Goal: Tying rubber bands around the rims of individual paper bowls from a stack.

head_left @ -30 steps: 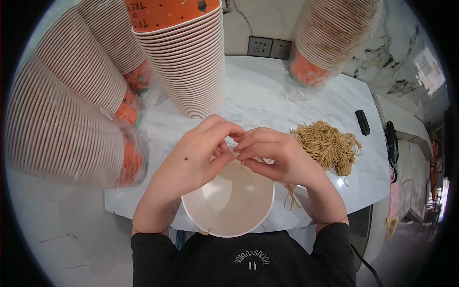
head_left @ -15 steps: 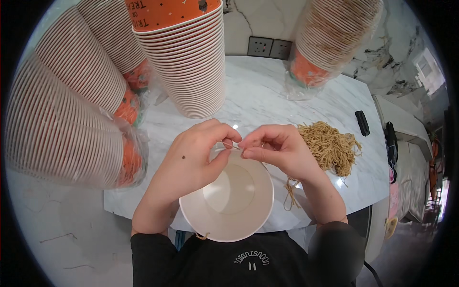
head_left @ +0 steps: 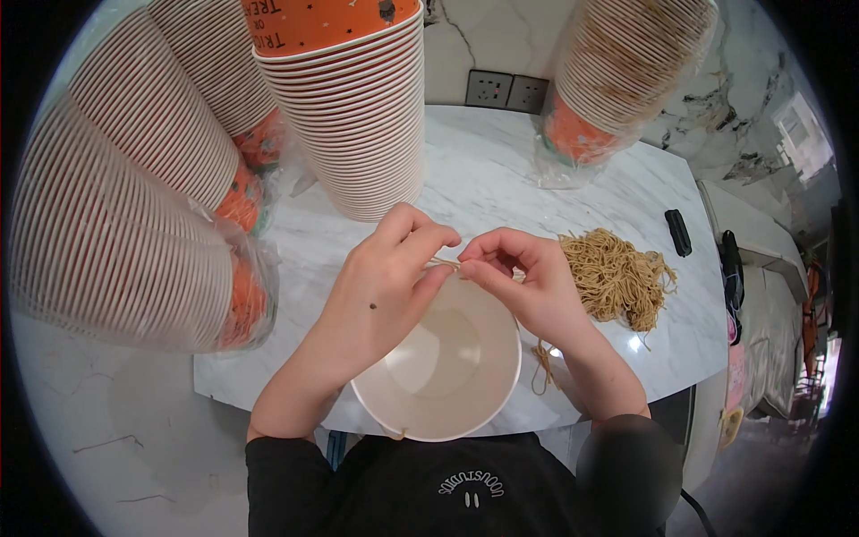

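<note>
A white paper bowl point(head_left: 443, 376) sits at the near edge of the marble table point(head_left: 501, 188), empty inside. Above its far rim, my left hand point(head_left: 380, 286) and my right hand point(head_left: 523, 282) pinch the two ends of a thin tan noodle strand point(head_left: 445, 263) stretched between their fingertips. A pile of dry tan noodles point(head_left: 617, 277) lies on the table just right of my right hand. A few loose strands point(head_left: 541, 362) lie by my right wrist, next to the bowl.
Tall stacks of orange-and-white paper bowls stand at the back centre point(head_left: 353, 107), along the left in plastic sleeves point(head_left: 116, 233), and at the back right point(head_left: 617, 72). A wall socket point(head_left: 506, 89) is behind. A small black device point(head_left: 678, 233) lies at the far right.
My hands have drawn slightly apart and risen toward the bowl's far rim, so the strand between the fingertips shows more clearly. The bowl and noodle pile have stayed put.
</note>
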